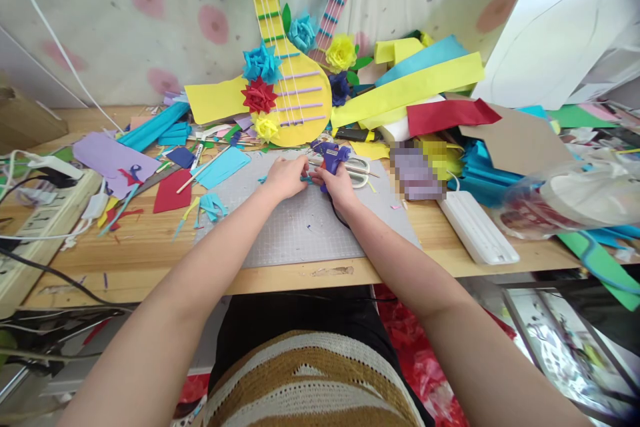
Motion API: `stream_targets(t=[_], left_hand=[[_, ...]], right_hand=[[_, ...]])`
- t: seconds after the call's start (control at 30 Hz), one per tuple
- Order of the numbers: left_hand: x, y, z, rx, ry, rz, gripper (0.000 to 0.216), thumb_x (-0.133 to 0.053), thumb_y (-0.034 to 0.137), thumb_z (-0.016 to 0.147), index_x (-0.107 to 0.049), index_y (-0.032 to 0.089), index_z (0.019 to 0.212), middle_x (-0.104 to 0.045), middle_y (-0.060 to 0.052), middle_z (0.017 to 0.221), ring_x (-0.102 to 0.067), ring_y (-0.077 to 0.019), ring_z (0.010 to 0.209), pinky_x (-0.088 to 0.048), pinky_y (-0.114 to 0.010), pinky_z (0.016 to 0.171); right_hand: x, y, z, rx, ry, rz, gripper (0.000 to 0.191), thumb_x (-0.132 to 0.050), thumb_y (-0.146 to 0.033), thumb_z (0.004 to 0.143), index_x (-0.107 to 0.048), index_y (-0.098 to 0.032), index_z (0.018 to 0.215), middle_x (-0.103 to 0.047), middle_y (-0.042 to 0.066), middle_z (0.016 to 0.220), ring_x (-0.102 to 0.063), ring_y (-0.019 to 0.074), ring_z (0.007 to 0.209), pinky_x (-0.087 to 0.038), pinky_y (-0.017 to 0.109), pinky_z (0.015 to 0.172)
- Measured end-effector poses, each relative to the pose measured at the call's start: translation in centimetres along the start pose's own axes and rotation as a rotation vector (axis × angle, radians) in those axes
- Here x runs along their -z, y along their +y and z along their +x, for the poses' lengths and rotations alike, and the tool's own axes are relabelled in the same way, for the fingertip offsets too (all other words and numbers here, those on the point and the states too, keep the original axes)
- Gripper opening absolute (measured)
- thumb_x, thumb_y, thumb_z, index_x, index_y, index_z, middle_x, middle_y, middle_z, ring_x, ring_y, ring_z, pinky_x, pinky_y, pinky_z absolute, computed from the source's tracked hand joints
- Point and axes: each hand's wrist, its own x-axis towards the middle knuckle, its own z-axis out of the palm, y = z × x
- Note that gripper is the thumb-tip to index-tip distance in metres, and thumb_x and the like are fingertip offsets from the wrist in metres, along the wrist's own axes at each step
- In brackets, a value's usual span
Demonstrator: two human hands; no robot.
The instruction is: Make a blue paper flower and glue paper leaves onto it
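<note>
Over the grey cutting mat [280,240], my right hand [340,190] is closed round a purple-blue hot glue gun [332,155]. Just left of it, my left hand [286,179] has its fingers bent in a pinch. Bits of blue paper [304,177] show at its fingertips, close to the right hand's fingers; their exact shape is too small to tell. White-handled scissors [361,180] lie behind the right hand, partly hidden by the glue gun. Beyond both hands stands a yellow paper guitar [305,100] with paper flowers on it.
A light blue sheet [225,168], a red piece [173,191] and blue scraps [214,207] lie at left. Yellow strips [410,90] and a white power strip [477,227] are at right. Another power strip [47,233] with cables sits at the far left.
</note>
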Motion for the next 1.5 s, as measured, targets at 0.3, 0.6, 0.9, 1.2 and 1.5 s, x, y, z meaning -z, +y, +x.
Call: stream_targets(t=[0.3,0.6,0.9,1.2,1.5], left_hand=[[-0.16,0.41,0.22,0.062,0.077,0.038,0.017,-0.054,0.017,0.075,-0.056,0.021,0.091,-0.068,-0.001,0.079,-0.061,-0.0191,0.083,-0.038,-0.031,0.082],[-0.06,0.39,0.22,0.064,0.017,-0.039,0.03,-0.06,0.02,0.07,-0.054,0.022,0.099,-0.068,0.0,0.081,-0.061,-0.0189,0.085,-0.038,-0.031,0.085],[0.49,0.12,0.24,0.078,-0.011,-0.06,0.027,-0.05,0.017,0.075,-0.061,0.024,0.098,-0.068,-0.002,0.094,-0.06,-0.02,0.092,-0.043,-0.031,0.079],[0.16,-0.36,0.2,0.102,-0.01,0.03,0.021,-0.049,0.02,0.075,-0.06,0.023,0.093,-0.068,-0.003,0.091,-0.061,-0.0195,0.087,-0.043,-0.029,0.072],[0.44,-0.18,0.32,0.149,-0.039,-0.055,0.021,-0.059,0.026,0.072,-0.059,0.022,0.092,-0.068,-0.002,0.088,-0.06,-0.0185,0.086,-0.043,-0.028,0.072]], right_hand=[[-0.15,-0.31,-0.33,0.011,0.011,0.03,0.026,-0.058,-0.012,0.07,-0.038,-0.023,0.084,-0.057,-0.006,0.068,-0.066,0.014,0.071,-0.055,0.032,0.074],[-0.09,-0.35,-0.26,0.016,0.019,-0.04,0.024,-0.058,-0.014,0.071,-0.039,-0.022,0.082,-0.059,-0.006,0.065,-0.065,0.0121,0.067,-0.054,0.031,0.075],[0.01,0.02,0.1,0.038,0.023,-0.046,0.024,-0.059,-0.016,0.071,-0.041,-0.022,0.085,-0.061,-0.006,0.062,-0.065,0.013,0.065,-0.053,0.033,0.075],[0.12,0.05,0.14,0.042,0.056,-0.079,0.021,-0.057,-0.018,0.072,-0.04,-0.022,0.083,-0.062,-0.005,0.064,-0.066,0.0129,0.065,-0.052,0.033,0.077],[-0.02,0.31,0.2,0.078,0.021,-0.047,0.025,-0.059,-0.021,0.07,-0.041,-0.021,0.087,-0.061,-0.004,0.075,-0.066,0.0133,0.075,-0.054,0.029,0.073]])
